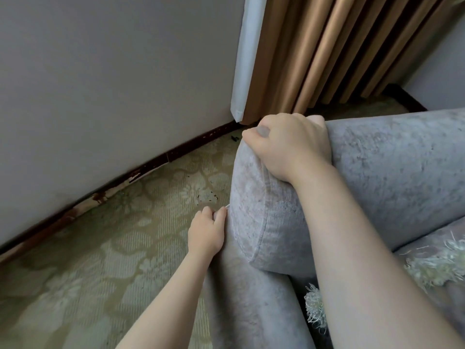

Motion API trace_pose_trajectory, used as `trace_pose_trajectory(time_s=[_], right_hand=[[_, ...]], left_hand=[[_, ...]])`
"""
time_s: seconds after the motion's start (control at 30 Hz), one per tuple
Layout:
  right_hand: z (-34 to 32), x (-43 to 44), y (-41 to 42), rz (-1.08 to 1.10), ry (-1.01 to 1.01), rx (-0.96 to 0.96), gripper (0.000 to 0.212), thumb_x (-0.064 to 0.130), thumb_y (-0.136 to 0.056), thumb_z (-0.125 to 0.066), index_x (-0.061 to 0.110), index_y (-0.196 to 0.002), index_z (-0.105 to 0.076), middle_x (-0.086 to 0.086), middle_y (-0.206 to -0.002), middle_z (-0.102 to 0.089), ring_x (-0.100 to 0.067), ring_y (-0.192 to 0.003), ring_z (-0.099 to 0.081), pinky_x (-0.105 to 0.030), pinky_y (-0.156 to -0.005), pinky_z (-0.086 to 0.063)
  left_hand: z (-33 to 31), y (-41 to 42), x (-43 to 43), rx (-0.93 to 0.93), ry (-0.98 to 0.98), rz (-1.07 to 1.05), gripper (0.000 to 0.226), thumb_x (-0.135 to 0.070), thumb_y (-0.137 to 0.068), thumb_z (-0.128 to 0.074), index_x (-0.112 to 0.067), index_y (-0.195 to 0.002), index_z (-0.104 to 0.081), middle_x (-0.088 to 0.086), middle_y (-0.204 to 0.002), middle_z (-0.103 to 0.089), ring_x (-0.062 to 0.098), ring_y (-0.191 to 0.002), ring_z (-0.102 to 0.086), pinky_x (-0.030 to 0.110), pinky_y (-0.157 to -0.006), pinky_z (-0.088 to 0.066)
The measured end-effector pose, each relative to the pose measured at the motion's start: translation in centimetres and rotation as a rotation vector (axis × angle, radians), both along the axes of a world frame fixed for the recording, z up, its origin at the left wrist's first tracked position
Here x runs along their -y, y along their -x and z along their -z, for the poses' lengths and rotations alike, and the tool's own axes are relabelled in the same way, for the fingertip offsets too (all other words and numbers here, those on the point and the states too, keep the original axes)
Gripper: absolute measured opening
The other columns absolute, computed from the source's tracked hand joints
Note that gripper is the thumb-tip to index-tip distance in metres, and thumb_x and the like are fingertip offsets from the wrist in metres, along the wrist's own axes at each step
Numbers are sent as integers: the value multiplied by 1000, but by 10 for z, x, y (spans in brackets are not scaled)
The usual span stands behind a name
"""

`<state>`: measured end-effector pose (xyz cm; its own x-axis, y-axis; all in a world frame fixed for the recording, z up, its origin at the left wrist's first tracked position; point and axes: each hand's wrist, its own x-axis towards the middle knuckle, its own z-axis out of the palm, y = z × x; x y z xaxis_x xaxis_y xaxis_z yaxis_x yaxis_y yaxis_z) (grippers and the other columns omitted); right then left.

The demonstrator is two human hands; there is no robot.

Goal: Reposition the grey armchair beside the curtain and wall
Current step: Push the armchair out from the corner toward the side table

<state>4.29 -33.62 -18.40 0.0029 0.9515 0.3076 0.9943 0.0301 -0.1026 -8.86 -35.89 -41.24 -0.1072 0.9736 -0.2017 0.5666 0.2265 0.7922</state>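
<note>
On the grey armchair (390, 172), right hand (289, 147) fingers (315, 120) curled over its top, left hand (205, 234) fingers (220, 215) curled against its side

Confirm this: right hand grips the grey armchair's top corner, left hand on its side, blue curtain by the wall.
Wrong on one point: the head view shows the curtain is golden brown, not blue. The rest stands: the right hand grips the top corner of the grey armchair, the left hand is on its side, and the curtain hangs by the wall.
</note>
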Motion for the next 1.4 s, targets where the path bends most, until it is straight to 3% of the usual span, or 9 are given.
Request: trace_pose_trajectory(time_s=[0.37, 0.57, 0.77, 0.83, 0.93, 1.0, 1.1, 1.23, 1.4], right_hand=[[-7, 9, 4, 15, 116, -3, 42, 46, -91, -30, 21, -89, -65, -1, -95, -66, -25, -96, -54, -38, -92, -27], [-1, 37, 29, -11, 47, 28, 41, 49, -88, -30, 23, -79, -60, 3, -79, -56, -22, -84, -46, -36, -81, -23], [-13, 44, 42, 36, 160, 7, 44, 47, -91, -32, 21, -96, -67, 0, -99, -64, -22, -101, -53, -37, -89, -28], [-12, 45, 44, 53, 161, -8, 43, 46, -94, -32, 21, -96, -67, -1, -102, -64, -22, -102, -53, -37, -93, -28], [-12, 44, 47, 86, 154, -70, 43, 40, -98, -28, 21, -95, -66, 0, -104, -65, -22, -103, -53, -37, -96, -26], [-13, 44, 49, 100, 184, -66, 42, 36, -99, -27, 21, -99, -66, 1, -106, -66, -21, -104, -53, -36, -96, -26], [-22, 49, 48, 109, 181, -181, 31, 27, -98, -31, 16, -97, -61, -1, -104, -66, -23, -102, -56, -35, -97, -26], [-39, 44, 37, 153, 266, -506, 15, 21, -93, -45, 12, -102, -51, -6, -105, -63, -30, -98, -56, -35, -91, -34], [-54, -5, -28, 638, 272, -234, 54, 40, -86, -54, 17, -132, -40, -11, -148, -32, -32, -137, -27, -49, -110, -18]], left_hand=[[-1, 1, 7, -10, -11, 8, 43, -48, -94, -38, -10, -76, -49, 7, -87, -55, 25, -84, -51, 37, -72, -38], [3, 30, 45, -63, -43, -24, 43, -51, -93, -36, -16, -69, -43, 4, -81, -53, 24, -78, -50, 37, -68, -36], [-51, 51, 30, -205, 354, 309, 64, -53, -98, -20, -4, -127, -50, 15, -134, -50, 32, -121, -47, 38, -97, -38], [-88, 56, 15, -32, 401, 259, 66, -50, -99, -19, -2, -137, -44, 15, -143, -43, 30, -131, -40, 35, -105, -31], [-154, 46, -9, 434, 254, 95, 59, -53, -98, -26, -10, -127, -55, 6, -131, -56, 21, -119, -50, 34, -101, -36], [-188, 29, -2, 604, 174, 181, 49, -51, -98, -29, -21, -118, -62, -2, -122, -62, 12, -114, -54, 32, -102, -36], [-208, 17, 18, 409, 115, 314, 38, -47, -100, -28, -26, -104, -60, -11, -107, -60, 7, -102, -55, 27, -92, -37], [-229, 20, -9, 72, 213, 436, 32, -37, -97, -29, -20, -82, -51, 8, -106, -59, 21, -95, -52, 33, -80, -37], [-244, -14, -68, -580, 239, 876, 60, -52, -95, -17, -17, -119, -59, 9, -125, -58, 28, -114, -53, 34, -86, -39]])
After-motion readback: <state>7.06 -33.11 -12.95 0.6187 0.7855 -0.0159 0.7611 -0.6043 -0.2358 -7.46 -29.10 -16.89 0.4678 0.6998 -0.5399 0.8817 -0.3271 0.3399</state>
